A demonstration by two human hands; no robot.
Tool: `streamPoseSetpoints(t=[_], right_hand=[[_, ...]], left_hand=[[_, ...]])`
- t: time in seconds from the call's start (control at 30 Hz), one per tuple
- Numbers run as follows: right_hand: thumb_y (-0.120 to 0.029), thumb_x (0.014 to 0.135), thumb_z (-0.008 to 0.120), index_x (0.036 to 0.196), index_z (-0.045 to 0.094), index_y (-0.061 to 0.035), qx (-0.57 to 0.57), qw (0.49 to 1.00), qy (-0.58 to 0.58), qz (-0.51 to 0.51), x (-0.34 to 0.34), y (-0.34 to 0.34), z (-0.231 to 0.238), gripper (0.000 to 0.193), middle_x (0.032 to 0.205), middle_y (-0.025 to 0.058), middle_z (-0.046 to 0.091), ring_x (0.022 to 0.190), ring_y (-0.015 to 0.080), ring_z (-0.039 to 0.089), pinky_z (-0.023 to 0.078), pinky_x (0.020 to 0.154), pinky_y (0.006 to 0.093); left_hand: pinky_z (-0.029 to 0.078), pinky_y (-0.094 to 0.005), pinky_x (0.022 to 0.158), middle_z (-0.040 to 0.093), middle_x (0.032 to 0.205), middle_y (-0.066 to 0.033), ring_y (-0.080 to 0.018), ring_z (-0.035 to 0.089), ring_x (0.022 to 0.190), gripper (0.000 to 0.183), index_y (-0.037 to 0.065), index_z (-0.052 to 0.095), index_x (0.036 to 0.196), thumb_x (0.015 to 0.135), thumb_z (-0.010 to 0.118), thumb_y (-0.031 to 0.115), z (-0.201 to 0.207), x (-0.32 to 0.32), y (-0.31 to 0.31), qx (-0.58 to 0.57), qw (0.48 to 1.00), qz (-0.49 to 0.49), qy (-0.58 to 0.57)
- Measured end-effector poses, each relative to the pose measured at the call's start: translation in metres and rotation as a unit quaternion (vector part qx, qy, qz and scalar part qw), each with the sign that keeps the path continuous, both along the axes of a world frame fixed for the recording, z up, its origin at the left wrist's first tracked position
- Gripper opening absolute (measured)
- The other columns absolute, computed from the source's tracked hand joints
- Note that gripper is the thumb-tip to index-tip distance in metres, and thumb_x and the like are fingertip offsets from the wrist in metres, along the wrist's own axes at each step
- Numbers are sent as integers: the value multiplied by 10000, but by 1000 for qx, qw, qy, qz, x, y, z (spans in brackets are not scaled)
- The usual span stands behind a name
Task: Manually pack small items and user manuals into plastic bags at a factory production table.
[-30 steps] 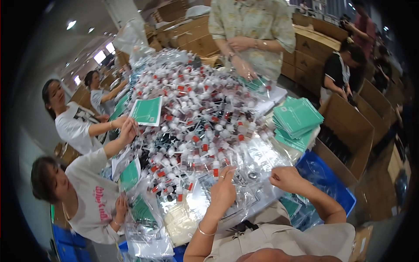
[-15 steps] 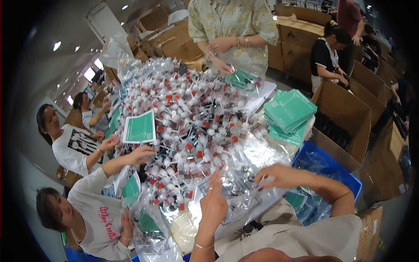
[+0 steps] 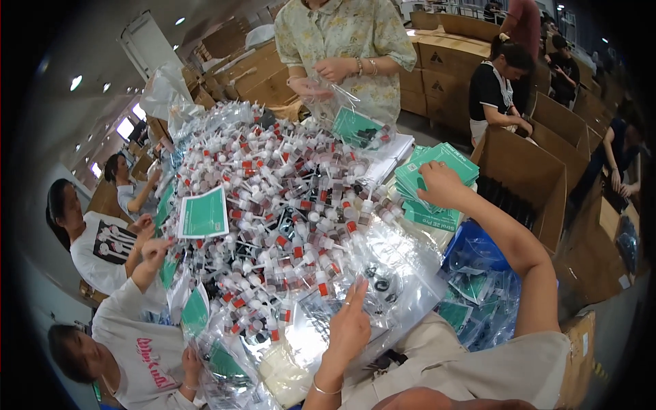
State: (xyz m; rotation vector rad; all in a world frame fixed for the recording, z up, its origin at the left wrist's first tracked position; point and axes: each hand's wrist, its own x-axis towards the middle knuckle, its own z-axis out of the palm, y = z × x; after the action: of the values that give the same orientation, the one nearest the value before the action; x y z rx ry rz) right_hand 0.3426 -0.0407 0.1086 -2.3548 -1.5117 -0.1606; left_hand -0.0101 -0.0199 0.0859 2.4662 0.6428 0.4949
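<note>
My right hand (image 3: 444, 186) is on the stack of green booklets (image 3: 459, 162), its fingers bent and apart over the top one. My left hand (image 3: 349, 329) is low over the clear plastic bags (image 3: 408, 266) at the table's near edge. Its index finger is stretched out; the other fingers are partly curled, with nothing visible in them. Just beyond it, small black rings (image 3: 381, 283) show on the plastic. A big heap of small clear bottles (image 3: 294, 198) with white nozzle tops and red parts spreads across the table.
A blue bin (image 3: 473, 247) with filled clear bags stands at my right, beside an open cardboard box (image 3: 526, 160). Opposite, a person holds a clear bag with a green booklet (image 3: 355, 126). Two co-workers reach in from the left, near a loose green booklet (image 3: 203, 213).
My right hand has moved from the plastic bags up to the booklet stack. My left hand has shifted slightly right. The person opposite has raised the bag, and the nearest left co-worker's hand has drawn back.
</note>
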Motion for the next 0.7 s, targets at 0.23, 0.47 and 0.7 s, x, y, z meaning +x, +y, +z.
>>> streamPoseSetpoints(t=[0.23, 0.47, 0.7], right_hand=[[-168, 706, 640, 1009, 520, 57, -96, 995, -16, -35, 2, 18, 2, 396, 1041, 234, 535, 966, 393, 543, 484, 787, 474], [-208, 703, 632, 889, 622, 50, -76, 997, -12, -19, 9, 25, 2, 318, 968, 253, 578, 962, 386, 555, 494, 793, 457], [-313, 663, 685, 1017, 619, 42, -159, 985, 24, -60, 9, 38, 17, 506, 1194, 261, 484, 1071, 405, 498, 481, 840, 470]], left_hand=[[494, -345, 796, 389, 1384, -181, -327, 581, 1019, 603, 80, 370, 1352, 771, 455, -59, -8, 1, 3, -46, 999, -12, -24], [504, -368, 768, 381, 1389, -178, -321, 571, 979, 578, 65, 361, 1351, 787, 446, -28, -17, -5, 4, -34, 999, -27, -9], [515, -350, 741, 389, 1381, -186, -299, 583, 974, 576, 64, 374, 1347, 786, 434, -50, -26, -4, 1, -55, 996, -37, -54]])
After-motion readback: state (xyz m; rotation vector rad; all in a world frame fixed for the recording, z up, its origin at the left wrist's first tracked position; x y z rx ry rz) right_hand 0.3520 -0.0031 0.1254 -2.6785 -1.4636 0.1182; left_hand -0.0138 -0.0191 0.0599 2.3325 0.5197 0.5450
